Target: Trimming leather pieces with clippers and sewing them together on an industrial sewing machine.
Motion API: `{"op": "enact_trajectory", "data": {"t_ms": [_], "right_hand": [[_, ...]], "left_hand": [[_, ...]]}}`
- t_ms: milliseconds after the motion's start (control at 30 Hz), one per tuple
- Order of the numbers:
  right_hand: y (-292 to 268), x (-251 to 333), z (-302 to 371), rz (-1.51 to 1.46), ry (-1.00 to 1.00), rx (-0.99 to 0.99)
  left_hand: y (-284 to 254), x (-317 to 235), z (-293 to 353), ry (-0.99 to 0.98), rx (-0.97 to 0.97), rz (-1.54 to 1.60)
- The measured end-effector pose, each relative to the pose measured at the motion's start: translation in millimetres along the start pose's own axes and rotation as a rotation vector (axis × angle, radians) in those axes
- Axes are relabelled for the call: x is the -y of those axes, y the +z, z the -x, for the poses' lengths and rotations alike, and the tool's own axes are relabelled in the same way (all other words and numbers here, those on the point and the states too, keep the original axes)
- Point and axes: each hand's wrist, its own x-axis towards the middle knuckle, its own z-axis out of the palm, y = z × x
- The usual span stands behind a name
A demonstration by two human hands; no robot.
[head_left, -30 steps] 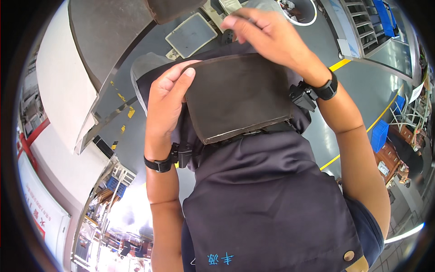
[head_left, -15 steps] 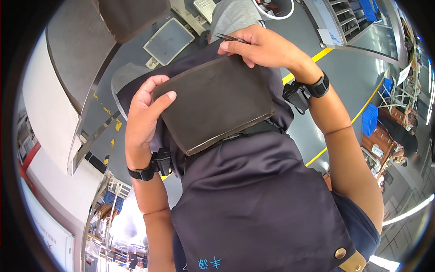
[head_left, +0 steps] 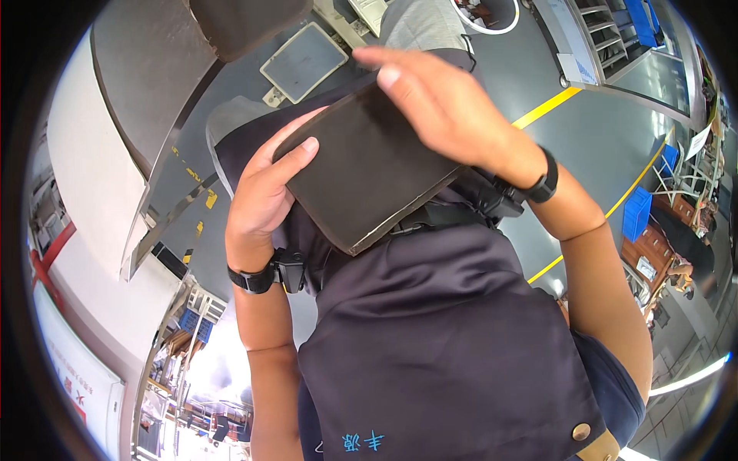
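A dark brown rectangular panel, leather-like and with a pale worn line along its near edge, lies tilted over my lap. My left hand is closed on its left edge, thumb on the top face and fingers underneath. Over the panel's right part passes my right hand, its thumb and index finger stretched toward the far edge. The other right fingers are hidden, and whether that hand touches the panel cannot be made out. No small dark pointed tool shows now.
A dark apron covers my lap. At the left is a worktable with another brown piece at its edge. Beyond my knees are a grey framed plate and a white-rimmed bin. A metal rack stands far right.
My right hand has turned and swung across the panel, off its far edge. The small dark pointed tool it held is no longer visible. The panel has tilted, its near edge now steeper.
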Motion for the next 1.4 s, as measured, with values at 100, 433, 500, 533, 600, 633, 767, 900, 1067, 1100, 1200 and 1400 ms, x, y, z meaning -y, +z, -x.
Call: {"op": "enact_trajectory", "data": {"t_ms": [100, 433, 500, 533, 600, 633, 767, 900, 1067, 1100, 1200, 1400], "right_hand": [[18.8, 14.3, 9.7, 0.119, -0.086, 0.078], [33.5, 16.8, 13.9, 0.085, -0.138, 0.057], [34.3, 17.5, 14.4, 0.084, -0.133, 0.060], [34.7, 18.0, 14.6, 0.084, -0.127, 0.063], [33.9, 19.6, 14.3, 0.081, -0.116, 0.066], [33.5, 19.9, 14.2, 0.080, -0.104, 0.070], [36.8, 18.9, 13.5, 0.074, -0.104, 0.046], [39.3, 18.6, 12.3, 0.100, -0.119, 0.030], [40.0, 15.8, 10.9, 0.148, -0.177, 0.026], [39.5, 15.2, 10.7, 0.157, -0.188, 0.028], [40.2, 14.7, 11.1, 0.156, -0.206, 0.002], [41.4, 15.5, 11.3, 0.152, -0.208, -0.030]], "left_hand": [[0.8, -2.0, 1.2, 0.018, -0.012, -0.002], [4.4, -2.8, 4.5, 0.062, -0.069, 0.013], [5.9, -3.2, 4.2, 0.065, -0.071, 0.011], [6.6, -3.4, 4.1, 0.068, -0.074, 0.010], [8.4, -3.1, 3.8, 0.068, -0.082, 0.012], [9.6, -2.9, 3.5, 0.068, -0.088, 0.014], [15.4, -3.5, 3.8, 0.094, -0.105, -0.007], [15.4, -1.2, 1.6, 0.118, -0.121, -0.009], [14.3, 1.4, -0.8, 0.117, -0.124, 0.035], [13.6, 2.7, -1.6, 0.120, -0.119, 0.054], [13.7, 4.7, -2.5, 0.124, -0.120, 0.057], [13.4, 6.8, -2.1, 0.144, -0.139, -0.023]]}}
